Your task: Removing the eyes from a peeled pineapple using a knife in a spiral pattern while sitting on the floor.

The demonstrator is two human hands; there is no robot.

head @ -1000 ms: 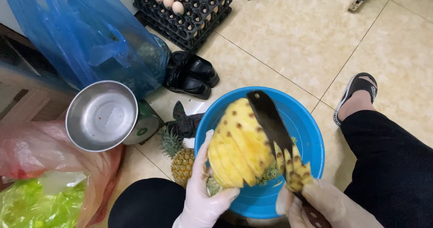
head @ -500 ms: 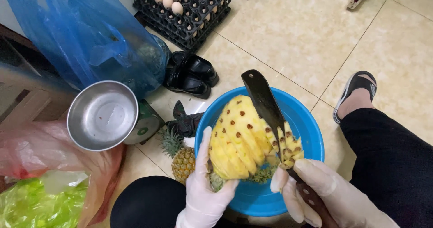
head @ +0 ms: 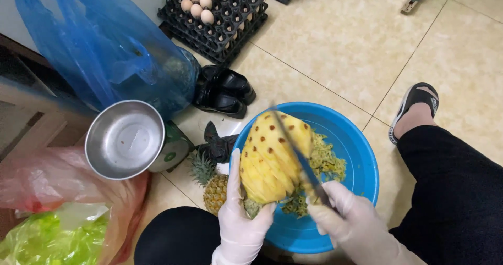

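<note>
My gloved left hand [head: 242, 224] clasps the base of the peeled pineapple [head: 271, 157], holding it upright over the blue basin [head: 361, 165], while my right hand [head: 346, 225] is clenched around the knife [head: 298, 157], its blade laid along the fruit's right side. Peel scraps [head: 325, 163] lie in the basin; a whole pineapple [head: 214, 189] sits on the floor just left of it. Farther off are a steel bowl [head: 126, 138], black shoes [head: 224, 91] and a tray of eggs [head: 217, 13].

My white-gloved right hand [head: 348, 225] hides the handle of the thin dark knife [head: 298, 155], whose blade is motion-blurred. The peeled yellow pineapple's [head: 270, 157] base sits behind my white-gloved left hand [head: 241, 218]. The green plastic bag [head: 47, 239] runs off the bottom edge.
</note>
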